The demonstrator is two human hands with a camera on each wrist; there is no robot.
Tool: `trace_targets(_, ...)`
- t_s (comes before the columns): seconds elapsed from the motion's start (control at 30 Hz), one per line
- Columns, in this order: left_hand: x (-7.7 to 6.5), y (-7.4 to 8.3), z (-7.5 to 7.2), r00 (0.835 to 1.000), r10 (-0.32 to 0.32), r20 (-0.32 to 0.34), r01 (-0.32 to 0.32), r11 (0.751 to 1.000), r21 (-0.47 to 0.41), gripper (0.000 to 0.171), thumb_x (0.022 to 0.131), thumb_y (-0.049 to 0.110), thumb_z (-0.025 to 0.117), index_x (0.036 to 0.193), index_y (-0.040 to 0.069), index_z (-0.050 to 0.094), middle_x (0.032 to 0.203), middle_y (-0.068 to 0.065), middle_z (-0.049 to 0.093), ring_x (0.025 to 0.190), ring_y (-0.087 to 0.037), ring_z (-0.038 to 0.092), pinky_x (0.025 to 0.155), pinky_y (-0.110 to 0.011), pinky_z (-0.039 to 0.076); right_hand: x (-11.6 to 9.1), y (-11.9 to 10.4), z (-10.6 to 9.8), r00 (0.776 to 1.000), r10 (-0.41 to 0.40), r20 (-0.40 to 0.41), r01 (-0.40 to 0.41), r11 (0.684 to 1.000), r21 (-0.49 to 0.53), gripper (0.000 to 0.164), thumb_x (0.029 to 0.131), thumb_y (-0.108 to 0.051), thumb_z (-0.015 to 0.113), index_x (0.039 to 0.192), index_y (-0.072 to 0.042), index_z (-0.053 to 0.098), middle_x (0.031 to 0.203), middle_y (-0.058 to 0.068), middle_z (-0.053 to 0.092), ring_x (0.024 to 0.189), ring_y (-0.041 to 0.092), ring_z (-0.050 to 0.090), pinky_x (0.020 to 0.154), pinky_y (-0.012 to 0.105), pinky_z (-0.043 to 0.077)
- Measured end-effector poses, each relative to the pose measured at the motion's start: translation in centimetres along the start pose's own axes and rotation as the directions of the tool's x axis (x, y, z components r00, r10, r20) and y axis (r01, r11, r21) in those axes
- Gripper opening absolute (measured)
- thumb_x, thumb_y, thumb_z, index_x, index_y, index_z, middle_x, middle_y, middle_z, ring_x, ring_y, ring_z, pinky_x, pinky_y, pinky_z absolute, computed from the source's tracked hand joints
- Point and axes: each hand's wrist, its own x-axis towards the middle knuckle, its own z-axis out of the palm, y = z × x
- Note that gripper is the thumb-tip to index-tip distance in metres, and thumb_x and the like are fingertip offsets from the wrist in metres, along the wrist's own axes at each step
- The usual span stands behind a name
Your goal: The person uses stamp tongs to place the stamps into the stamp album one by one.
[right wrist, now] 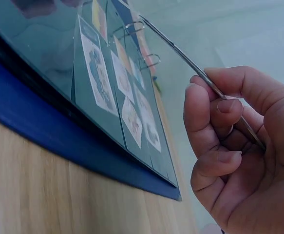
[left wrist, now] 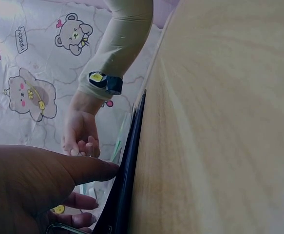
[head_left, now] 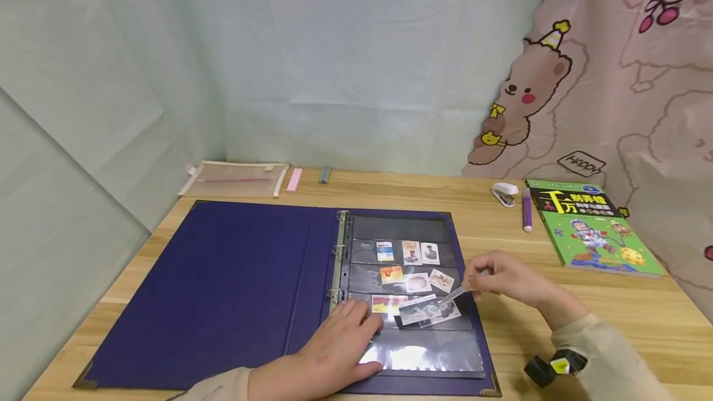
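A dark blue ring-binder stamp album (head_left: 239,289) lies spread on the table, its black pocket page (head_left: 401,229) on the right half. My left hand (head_left: 340,342) rests on that page's lower left, fingers extended and thumb apart. In my right hand (head_left: 501,277), metal tweezers (right wrist: 180,54) are pinched between thumb and fingers. Their tip points left, onto a long stamp (head_left: 414,313) tilted over the fourth row. It partly covers another stamp (head_left: 450,315), next to a red-and-yellow stamp (head_left: 384,304). Several smaller stamps (head_left: 412,252) sit in the rows above.
Along the table's back lie a mesh zip pouch (head_left: 236,179), a pink strip (head_left: 294,180) and a small blue-green item (head_left: 325,175). To the right are a white stapler (head_left: 504,193), a purple marker (head_left: 527,210) and a green book (head_left: 601,240). Cloth drapes hang behind.
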Motion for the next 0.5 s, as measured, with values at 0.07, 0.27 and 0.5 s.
trace_targets(0.07,0.0,0.0,0.0,1.000,-0.003,0.005,0.003,1.000,-0.001,0.042,0.066,0.048,0.070,0.091,0.019,0.052,0.082,0.009,0.039,0.078,-0.008,0.037,0.070,-0.023,0.032,0.3,0.0,0.2,1.000,0.005,0.003,-0.005,1.000,-0.001,0.014,0.088,-0.005,0.050,0.081,0.003,0.058,0.063,0.021,0.056,0.051,0.016,0.041,0.045,0.024,0.032)
trace_targets(0.27,0.0,0.0,0.1,1.000,-0.007,0.009,0.007,1.000,0.001,0.043,0.066,0.049,0.070,0.091,0.020,0.051,0.082,0.009,0.039,0.078,-0.008,0.037,0.071,-0.023,0.032,1.2,-0.2,0.9,1.000,0.005,-0.002,-0.005,1.000,0.018,0.015,0.088,-0.005,0.050,0.079,0.004,0.057,0.064,0.002,0.058,0.053,0.023,0.048,0.044,0.023,0.032)
trace_targets(0.5,0.0,0.0,0.2,1.000,-0.001,-0.003,0.001,1.000,-0.003,0.043,0.065,0.048,0.071,0.091,0.020,0.051,0.081,0.009,0.040,0.078,-0.008,0.038,0.071,-0.023,0.033,1.5,-0.3,2.1,1.000,-0.024,0.000,0.024,0.999,0.021,0.011,0.085,-0.004,0.052,0.079,0.003,0.059,0.062,0.013,0.057,0.058,0.005,0.052,0.051,0.025,0.040)
